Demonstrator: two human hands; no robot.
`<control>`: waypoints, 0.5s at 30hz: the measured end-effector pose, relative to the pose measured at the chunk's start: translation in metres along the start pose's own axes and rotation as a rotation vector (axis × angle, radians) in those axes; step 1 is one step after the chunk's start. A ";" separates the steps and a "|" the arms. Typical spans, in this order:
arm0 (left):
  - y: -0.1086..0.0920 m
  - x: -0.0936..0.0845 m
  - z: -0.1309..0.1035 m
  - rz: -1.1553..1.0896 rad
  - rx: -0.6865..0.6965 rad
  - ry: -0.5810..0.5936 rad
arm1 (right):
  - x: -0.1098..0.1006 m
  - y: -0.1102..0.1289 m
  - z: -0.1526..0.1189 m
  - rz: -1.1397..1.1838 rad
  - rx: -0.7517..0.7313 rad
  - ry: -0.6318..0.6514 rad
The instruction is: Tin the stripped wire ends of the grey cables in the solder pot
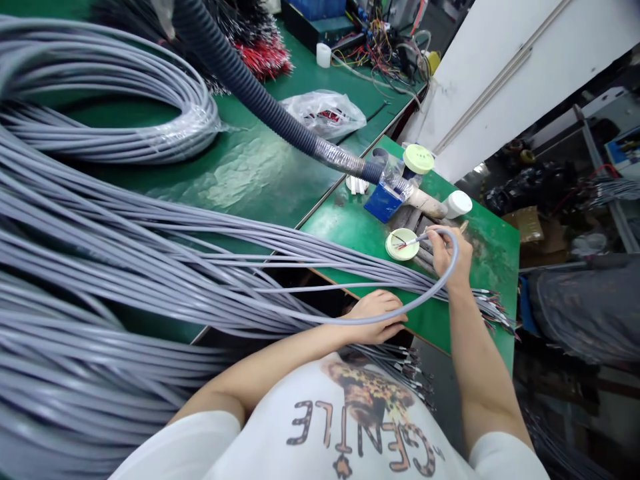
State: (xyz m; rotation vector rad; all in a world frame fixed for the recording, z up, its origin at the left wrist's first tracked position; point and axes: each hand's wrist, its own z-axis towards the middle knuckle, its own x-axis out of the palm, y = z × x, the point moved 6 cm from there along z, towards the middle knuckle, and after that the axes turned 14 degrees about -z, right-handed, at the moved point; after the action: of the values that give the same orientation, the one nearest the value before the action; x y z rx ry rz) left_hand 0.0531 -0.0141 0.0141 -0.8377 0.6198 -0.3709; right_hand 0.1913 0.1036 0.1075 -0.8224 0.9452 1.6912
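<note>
Fingers of the right hand (453,257) clamp a gray cable (425,298), bared wires (401,245) apparently mid-dip in a pale dish (401,257) on the surface (340,223); the next move calls for steadiness (left hand's (376,315) grip: cannot tell).

Only lettering I can make out is on the wearer's white T-shirt (265,413): "GENTLE" (367,437) in chunky caps, brownish-dark and kinda patterned inside. It's upside down from up here, so the G sits at the right and the last E at the left. Looks like there's a little quote mark just beside the G too.
</note>
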 end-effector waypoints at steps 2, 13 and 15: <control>0.000 0.000 -0.001 0.006 0.011 -0.008 | 0.003 -0.001 0.001 -0.007 0.000 0.012; 0.000 0.000 0.001 0.022 0.030 0.017 | 0.004 0.005 0.004 -0.032 -0.037 0.019; 0.000 0.001 0.001 0.013 0.023 0.025 | -0.007 0.006 0.006 -0.054 -0.032 -0.010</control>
State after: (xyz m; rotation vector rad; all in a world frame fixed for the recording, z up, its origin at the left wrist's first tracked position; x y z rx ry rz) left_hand 0.0539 -0.0139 0.0141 -0.8075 0.6424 -0.3769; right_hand 0.1874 0.1045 0.1170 -0.8525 0.8836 1.6667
